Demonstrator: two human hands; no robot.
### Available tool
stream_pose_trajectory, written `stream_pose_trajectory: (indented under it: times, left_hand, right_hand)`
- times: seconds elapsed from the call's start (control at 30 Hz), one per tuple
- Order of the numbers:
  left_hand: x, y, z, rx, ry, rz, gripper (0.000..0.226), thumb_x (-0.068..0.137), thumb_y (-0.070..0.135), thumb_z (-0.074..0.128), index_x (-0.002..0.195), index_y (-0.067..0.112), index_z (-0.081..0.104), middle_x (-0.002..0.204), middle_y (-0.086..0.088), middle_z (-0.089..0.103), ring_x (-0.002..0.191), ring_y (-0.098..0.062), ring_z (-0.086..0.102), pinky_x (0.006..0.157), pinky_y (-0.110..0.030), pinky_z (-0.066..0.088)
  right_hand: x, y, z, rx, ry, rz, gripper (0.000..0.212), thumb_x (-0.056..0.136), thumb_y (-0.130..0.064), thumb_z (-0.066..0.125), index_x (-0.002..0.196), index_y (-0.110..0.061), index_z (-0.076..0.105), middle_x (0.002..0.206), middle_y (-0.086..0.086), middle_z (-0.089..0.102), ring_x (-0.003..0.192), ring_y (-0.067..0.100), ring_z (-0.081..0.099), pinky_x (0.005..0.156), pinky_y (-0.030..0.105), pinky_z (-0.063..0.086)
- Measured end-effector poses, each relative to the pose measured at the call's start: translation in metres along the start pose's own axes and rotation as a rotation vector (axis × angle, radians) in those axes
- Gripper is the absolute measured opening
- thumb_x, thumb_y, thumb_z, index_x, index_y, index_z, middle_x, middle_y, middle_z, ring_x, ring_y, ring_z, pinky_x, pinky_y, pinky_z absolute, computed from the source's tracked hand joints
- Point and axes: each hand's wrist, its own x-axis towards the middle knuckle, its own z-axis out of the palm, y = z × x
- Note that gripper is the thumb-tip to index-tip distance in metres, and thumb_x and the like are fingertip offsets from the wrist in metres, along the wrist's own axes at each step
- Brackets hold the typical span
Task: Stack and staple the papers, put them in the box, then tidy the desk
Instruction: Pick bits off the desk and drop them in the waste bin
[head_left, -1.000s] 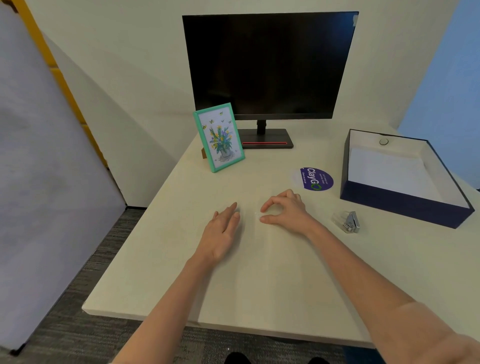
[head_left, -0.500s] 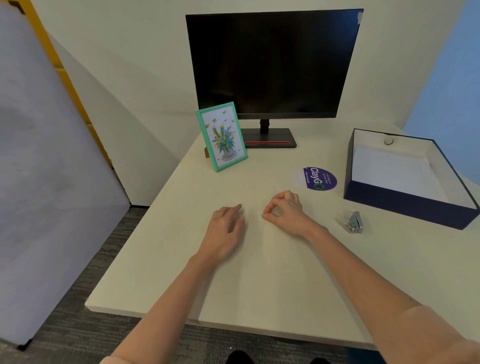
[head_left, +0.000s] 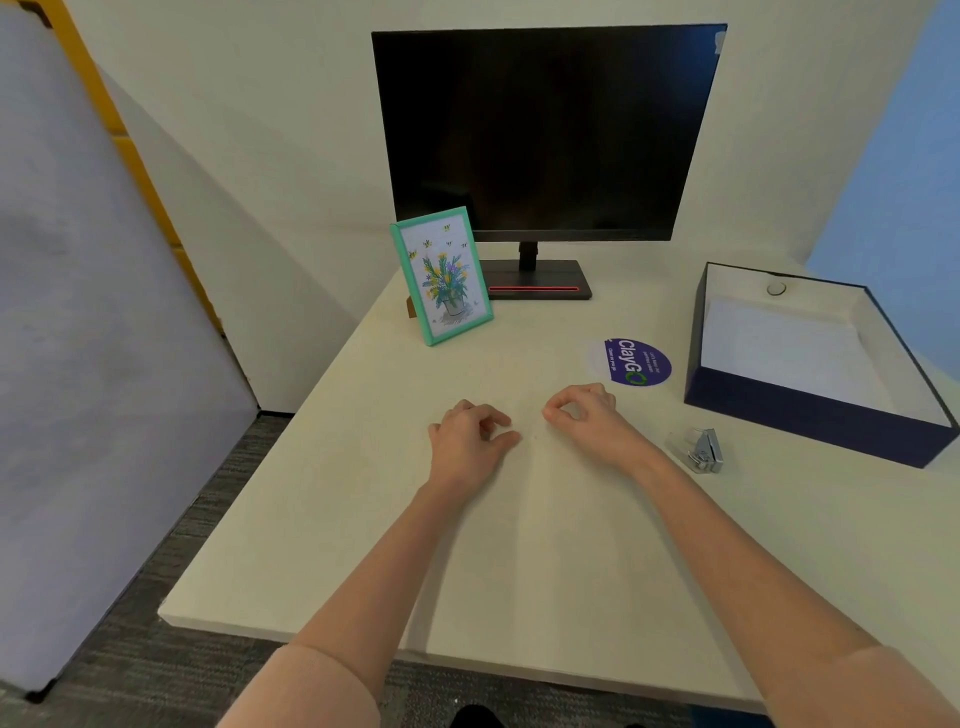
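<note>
White papers (head_left: 779, 343) lie flat inside the open navy box (head_left: 810, 415) at the right of the desk. A small metal stapler (head_left: 698, 449) sits on the desk just in front of the box's near left corner. My left hand (head_left: 467, 441) rests on the desk's middle with its fingers curled under. My right hand (head_left: 587, 421) is a little to its right, thumb and forefinger pinched together just above the desk. I cannot make out anything between those fingertips. Both hands are well left of the stapler.
A dark monitor (head_left: 545, 135) stands at the back, and a green picture frame (head_left: 441, 275) leans to the left of its base. A round purple sticker (head_left: 636, 362) lies between my right hand and the box. A small round object (head_left: 776, 289) sits in the box's far corner.
My left hand's fingers have curled in from flat. My right hand's thumb and forefinger have closed into a tighter pinch. The view has shifted slightly.
</note>
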Motion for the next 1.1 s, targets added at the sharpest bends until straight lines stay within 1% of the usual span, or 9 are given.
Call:
stream_pose_trajectory:
  times: [0.2,0.37,0.57,0.7,0.77,0.83,0.97,1.03,1.1]
  left_hand:
    - [0.005,0.004,0.002,-0.015,0.012,0.001,0.007,0.077,0.031,0.074,0.083,0.028,0.071,0.083,0.007,0.053,0.078,-0.009,0.052,0.082,-0.029,0.028]
    - [0.01,0.003,0.005,-0.009,-0.016,0.017,0.004,0.076,0.025,0.073,0.076,0.026,0.069,0.085,0.003,0.062,0.078,-0.013,0.057,0.091,-0.039,0.043]
    - [0.013,0.005,0.008,0.121,-0.059,0.016,0.008,0.085,0.025,0.062,0.088,0.018,0.067,0.098,-0.001,0.065,0.095,-0.021,0.059,0.086,-0.033,0.031]
    - [0.016,0.007,0.003,0.158,-0.148,-0.013,0.011,0.089,0.025,0.054,0.093,0.018,0.062,0.103,-0.001,0.064,0.101,-0.022,0.057,0.09,-0.035,0.032]
    - [0.018,0.006,0.0,0.065,-0.16,-0.044,0.006,0.09,0.022,0.053,0.089,0.02,0.059,0.097,0.002,0.063,0.097,-0.022,0.058,0.09,-0.035,0.036]
    - [0.02,0.007,-0.006,-0.153,-0.127,-0.103,0.005,0.089,0.017,0.055,0.089,0.016,0.06,0.089,0.001,0.062,0.088,-0.02,0.057,0.083,-0.03,0.043]
    - [0.013,0.027,-0.018,-0.592,-0.076,-0.208,0.005,0.091,0.01,0.058,0.094,0.008,0.062,0.077,0.001,0.059,0.07,-0.012,0.055,0.058,-0.01,0.044]
    - [0.007,0.044,-0.017,-0.756,-0.097,-0.249,0.008,0.093,0.009,0.056,0.087,0.006,0.061,0.075,-0.001,0.058,0.065,-0.008,0.052,0.058,-0.012,0.043]
    - [0.0,0.064,-0.014,-0.933,-0.131,-0.3,0.015,0.093,0.006,0.055,0.079,0.008,0.06,0.074,-0.003,0.058,0.064,-0.008,0.052,0.062,-0.016,0.042]
  right_hand:
    - [-0.006,-0.002,-0.005,0.038,-0.014,-0.004,0.015,0.093,-0.029,0.055,0.104,-0.021,0.063,0.126,0.006,0.039,0.13,0.021,0.028,0.105,0.028,0.024]
    - [-0.011,-0.009,-0.008,0.101,-0.052,-0.006,0.015,0.094,-0.03,0.055,0.104,-0.021,0.062,0.13,0.007,0.039,0.131,0.019,0.027,0.099,0.024,0.022]
    - [-0.016,-0.012,-0.007,0.109,-0.066,0.001,0.01,0.093,-0.031,0.055,0.099,-0.024,0.06,0.126,0.003,0.039,0.129,0.017,0.027,0.098,0.023,0.022]
    - [-0.02,-0.014,-0.009,0.115,-0.054,0.019,0.009,0.094,-0.033,0.054,0.098,-0.026,0.059,0.12,-0.001,0.038,0.126,0.015,0.03,0.098,0.025,0.025]
    - [-0.023,-0.016,-0.011,0.156,-0.049,0.041,0.007,0.093,-0.035,0.055,0.093,-0.03,0.059,0.123,-0.002,0.041,0.124,0.014,0.035,0.099,0.027,0.029]
    - [-0.026,-0.017,-0.013,0.261,-0.012,0.056,0.006,0.092,-0.036,0.057,0.089,-0.031,0.059,0.125,-0.001,0.049,0.12,0.013,0.045,0.096,0.027,0.034]
    - [-0.041,-0.022,-0.022,0.491,0.052,0.103,0.02,0.095,-0.021,0.055,0.11,-0.01,0.06,0.104,-0.003,0.058,0.105,0.011,0.049,0.091,0.023,0.033]
    - [-0.051,-0.022,-0.026,0.661,0.073,0.177,0.011,0.095,-0.018,0.055,0.103,-0.011,0.06,0.097,-0.005,0.057,0.108,0.013,0.047,0.095,0.025,0.034]
    - [-0.062,-0.021,-0.034,0.852,0.087,0.27,0.005,0.094,-0.018,0.056,0.095,-0.014,0.058,0.1,-0.001,0.056,0.109,0.015,0.045,0.105,0.03,0.033]
